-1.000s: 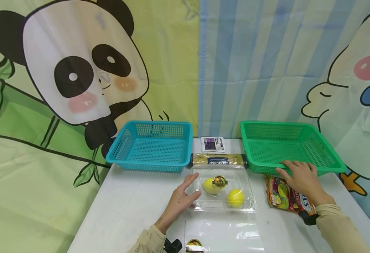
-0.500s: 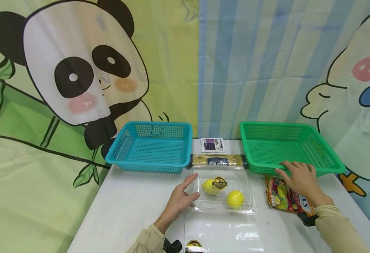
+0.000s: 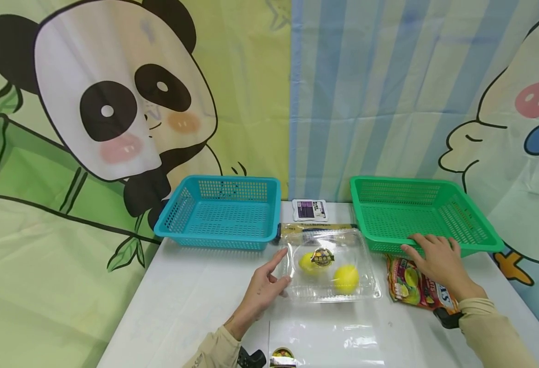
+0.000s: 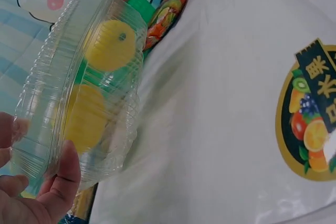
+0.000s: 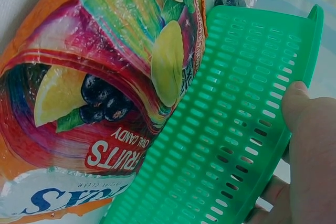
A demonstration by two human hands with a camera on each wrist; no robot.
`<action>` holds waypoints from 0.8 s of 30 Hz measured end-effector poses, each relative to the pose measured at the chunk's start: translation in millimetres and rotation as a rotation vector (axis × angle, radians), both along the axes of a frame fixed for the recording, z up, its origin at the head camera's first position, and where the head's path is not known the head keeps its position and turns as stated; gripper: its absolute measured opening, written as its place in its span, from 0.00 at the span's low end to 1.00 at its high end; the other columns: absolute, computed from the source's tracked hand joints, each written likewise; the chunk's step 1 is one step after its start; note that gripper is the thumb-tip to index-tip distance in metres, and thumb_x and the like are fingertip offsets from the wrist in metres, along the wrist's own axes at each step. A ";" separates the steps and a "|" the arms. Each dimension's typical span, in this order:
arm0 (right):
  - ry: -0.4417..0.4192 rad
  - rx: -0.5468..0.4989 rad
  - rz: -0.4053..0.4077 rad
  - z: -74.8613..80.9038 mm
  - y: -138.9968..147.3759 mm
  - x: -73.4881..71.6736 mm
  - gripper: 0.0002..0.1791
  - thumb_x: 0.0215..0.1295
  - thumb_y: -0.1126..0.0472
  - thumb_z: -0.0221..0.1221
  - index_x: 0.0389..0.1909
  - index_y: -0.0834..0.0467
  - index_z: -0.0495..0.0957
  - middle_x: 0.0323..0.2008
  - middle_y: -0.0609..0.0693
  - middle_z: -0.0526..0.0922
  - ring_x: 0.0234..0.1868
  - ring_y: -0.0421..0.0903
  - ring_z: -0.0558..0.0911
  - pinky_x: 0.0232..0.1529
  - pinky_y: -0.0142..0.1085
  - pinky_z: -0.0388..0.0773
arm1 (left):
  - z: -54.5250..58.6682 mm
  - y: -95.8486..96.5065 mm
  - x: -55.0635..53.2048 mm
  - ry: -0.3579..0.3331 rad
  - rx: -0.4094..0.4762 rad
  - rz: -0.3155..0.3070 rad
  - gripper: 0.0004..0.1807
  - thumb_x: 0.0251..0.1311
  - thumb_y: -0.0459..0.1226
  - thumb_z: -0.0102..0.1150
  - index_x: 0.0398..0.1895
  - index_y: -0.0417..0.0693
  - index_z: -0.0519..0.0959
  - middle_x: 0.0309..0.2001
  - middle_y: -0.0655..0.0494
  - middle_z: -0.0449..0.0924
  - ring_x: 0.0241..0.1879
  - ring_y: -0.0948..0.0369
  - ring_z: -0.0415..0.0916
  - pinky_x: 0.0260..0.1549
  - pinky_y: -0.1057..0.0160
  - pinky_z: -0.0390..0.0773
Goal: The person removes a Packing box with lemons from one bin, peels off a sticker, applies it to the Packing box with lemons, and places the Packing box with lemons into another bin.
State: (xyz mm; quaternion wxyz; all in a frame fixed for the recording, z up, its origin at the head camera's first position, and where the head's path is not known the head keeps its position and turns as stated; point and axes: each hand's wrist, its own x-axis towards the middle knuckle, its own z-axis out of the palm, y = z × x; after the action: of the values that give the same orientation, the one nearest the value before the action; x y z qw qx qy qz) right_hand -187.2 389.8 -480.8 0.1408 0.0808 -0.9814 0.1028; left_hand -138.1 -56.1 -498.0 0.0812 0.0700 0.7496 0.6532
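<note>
My left hand (image 3: 262,286) pinches the left side of a clear plastic fruit box (image 3: 361,258) with a dark and gold sticker on its lid. Two lemons (image 3: 345,279) lie inside. In the left wrist view, the box (image 4: 58,93) stands off the white table, with thumb (image 4: 65,174) and fingers on its edge. My right hand (image 3: 442,263) holds the near rim of a green perforated basket (image 3: 412,217), its thumb outside and fingertips over the rim. Below that hand lies a fruit candy bag (image 5: 89,108), partly covered by it in the head view.
A blue perforated basket (image 3: 232,220) stands at the back left. Between the baskets lie a gold spaghetti pack (image 3: 292,230), partly behind the box, and a small white and purple packet (image 3: 310,210). A clear sheet with a round sticker (image 3: 283,358) lies at the front.
The fruit box has risen and shifted slightly back and right, now overlapping the spaghetti pack. My left hand moved little with it. My right hand has stayed on the green basket.
</note>
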 end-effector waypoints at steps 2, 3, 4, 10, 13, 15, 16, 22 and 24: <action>-0.002 -0.003 -0.001 -0.4 -0.1 0.4 0.28 0.75 0.40 0.53 0.61 0.57 0.76 0.57 0.71 0.77 0.58 0.73 0.70 0.60 0.74 0.51 | 3.5 1.0 0.9 0.001 0.019 0.003 0.39 0.63 0.31 0.63 0.76 0.65 0.65 0.79 0.54 0.58 0.26 0.61 0.73 0.22 0.68 0.77; -0.002 -0.004 -0.001 -0.6 -0.1 0.5 0.28 0.75 0.40 0.53 0.61 0.57 0.76 0.57 0.71 0.77 0.58 0.73 0.69 0.60 0.74 0.51 | 5.2 1.6 1.5 0.003 0.027 0.003 0.39 0.63 0.31 0.63 0.76 0.65 0.65 0.79 0.54 0.57 0.27 0.61 0.73 0.23 0.68 0.78; -0.003 -0.004 -0.002 -0.8 -0.1 0.7 0.28 0.75 0.40 0.53 0.61 0.57 0.76 0.57 0.71 0.77 0.59 0.73 0.69 0.60 0.74 0.51 | 6.7 2.1 2.0 0.002 0.032 0.004 0.39 0.63 0.31 0.63 0.76 0.66 0.65 0.80 0.54 0.56 0.27 0.60 0.73 0.24 0.67 0.78; -0.009 -0.003 -0.001 -0.4 -0.5 0.6 0.28 0.75 0.40 0.53 0.62 0.58 0.75 0.58 0.71 0.77 0.59 0.74 0.68 0.60 0.74 0.50 | 15.3 6.1 1.8 0.011 0.071 0.019 0.39 0.63 0.31 0.63 0.75 0.67 0.65 0.80 0.56 0.56 0.31 0.57 0.72 0.28 0.64 0.81; -0.012 -0.002 -0.001 0.5 -1.2 1.0 0.28 0.75 0.40 0.52 0.61 0.58 0.75 0.58 0.71 0.76 0.59 0.74 0.68 0.60 0.75 0.49 | 20.7 8.9 -0.3 0.020 0.068 0.028 0.38 0.64 0.32 0.63 0.75 0.68 0.65 0.79 0.60 0.58 0.32 0.57 0.70 0.28 0.66 0.80; -0.013 -0.001 -0.003 1.2 -1.9 1.4 0.28 0.75 0.40 0.52 0.61 0.58 0.75 0.58 0.71 0.76 0.59 0.74 0.68 0.60 0.75 0.49 | 25.0 11.2 -2.1 0.022 0.068 0.030 0.38 0.65 0.33 0.62 0.76 0.68 0.64 0.79 0.61 0.58 0.34 0.56 0.70 0.28 0.67 0.79; -0.014 -0.001 -0.005 1.6 -2.4 1.7 0.28 0.75 0.40 0.52 0.61 0.58 0.75 0.58 0.72 0.76 0.59 0.74 0.68 0.60 0.75 0.49 | 27.2 12.4 -3.1 0.022 0.065 0.031 0.38 0.65 0.33 0.62 0.76 0.69 0.64 0.79 0.62 0.57 0.34 0.56 0.69 0.28 0.68 0.79; -0.021 -0.007 -0.009 2.4 -3.5 2.1 0.28 0.76 0.40 0.52 0.62 0.57 0.75 0.58 0.72 0.76 0.59 0.74 0.68 0.61 0.76 0.48 | 43.2 19.4 -8.8 0.040 0.070 0.042 0.37 0.67 0.33 0.61 0.76 0.70 0.63 0.80 0.63 0.54 0.37 0.55 0.68 0.31 0.67 0.80; -0.020 -0.008 -0.011 2.0 -3.2 1.7 0.28 0.76 0.39 0.51 0.62 0.57 0.75 0.58 0.71 0.76 0.59 0.74 0.68 0.61 0.76 0.48 | 48.7 21.3 -10.8 0.052 0.071 0.039 0.38 0.67 0.33 0.60 0.76 0.71 0.63 0.80 0.63 0.54 0.37 0.55 0.68 0.30 0.68 0.80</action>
State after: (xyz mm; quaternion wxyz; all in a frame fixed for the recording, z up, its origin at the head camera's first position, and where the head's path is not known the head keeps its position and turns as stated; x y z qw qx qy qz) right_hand -185.5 386.5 -478.8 0.1319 0.0739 -0.9827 0.1069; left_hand -148.8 -34.8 -449.3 0.0463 0.0751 0.7290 0.6788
